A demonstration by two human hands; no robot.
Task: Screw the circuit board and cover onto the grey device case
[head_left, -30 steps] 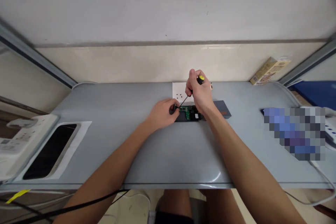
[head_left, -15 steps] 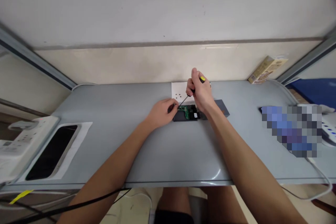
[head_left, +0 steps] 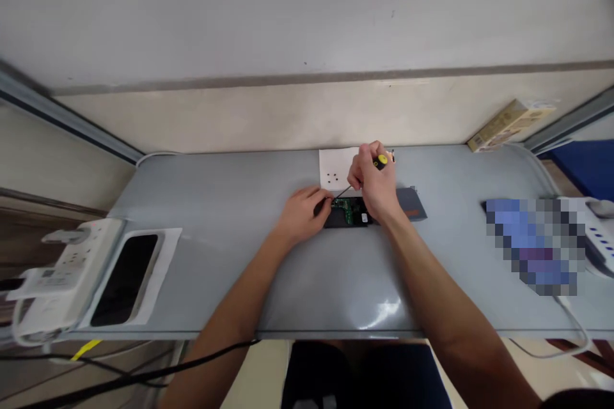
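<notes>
A small black device (head_left: 349, 216) lies opened at the middle of the grey table (head_left: 307, 268), with a green circuit board (head_left: 346, 206) showing inside. My right hand (head_left: 375, 184) is closed round a screwdriver (head_left: 378, 163) with a yellow-and-black handle, its thin shaft slanting down-left to the board. My left hand (head_left: 303, 212) rests on the table at the device's left end, fingers curled against it and pinching its edge. A dark grey cover (head_left: 411, 203) lies just right of my right hand.
A white paper (head_left: 337, 168) with small dark screws lies behind the device. At the left edge sit a phone (head_left: 123, 280) on a white sheet and a white power strip (head_left: 62, 275). A cardboard box (head_left: 508, 123) leans at the back right. Another white power strip (head_left: 595, 236) lies far right.
My right hand has lowered a little with the screwdriver, tilting it flatter. The left hand stays at the device. The camera view has shifted slightly.
</notes>
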